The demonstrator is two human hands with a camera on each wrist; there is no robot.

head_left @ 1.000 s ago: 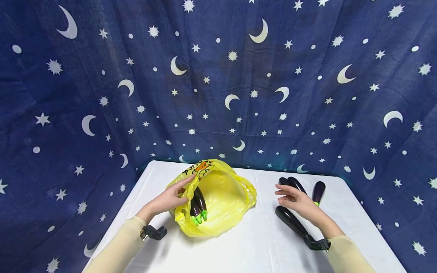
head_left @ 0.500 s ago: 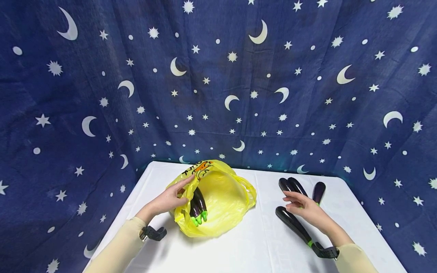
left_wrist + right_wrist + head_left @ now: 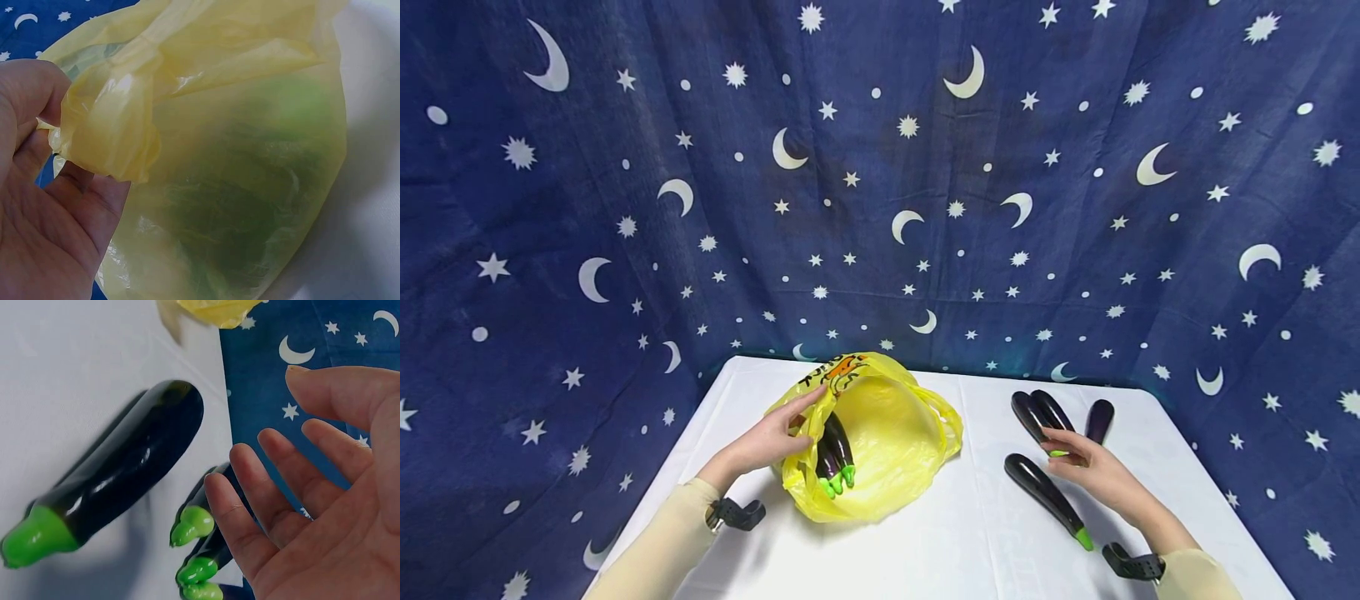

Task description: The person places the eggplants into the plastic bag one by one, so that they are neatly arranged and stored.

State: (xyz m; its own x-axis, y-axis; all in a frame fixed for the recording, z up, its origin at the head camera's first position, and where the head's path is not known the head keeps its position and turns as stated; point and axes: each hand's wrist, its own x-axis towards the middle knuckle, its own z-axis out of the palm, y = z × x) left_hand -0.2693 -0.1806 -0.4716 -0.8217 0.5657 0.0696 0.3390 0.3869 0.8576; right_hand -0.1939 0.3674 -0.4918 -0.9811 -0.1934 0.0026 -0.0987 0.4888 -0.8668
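Observation:
My left hand pinches the rim of a yellow plastic bag, holding its mouth open toward me. Inside it lie several dark eggplants with green stem ends; in the left wrist view they show only as a dark blur through the film. My right hand hovers over the right side of the table, fingers loosely bent and holding nothing. Just left of that hand lies one eggplant, its green end toward me. Beyond the fingers are two eggplants side by side and another eggplant farther right.
A white cloth covers the table. Behind it and at the sides hangs a dark blue curtain with moons and stars. A black wrist camera is strapped to the left wrist, and another black camera to the right.
My right hand has moved right and toward me, uncovering more of the two far eggplants and the near one's green end. The left hand and the bag stay in place.

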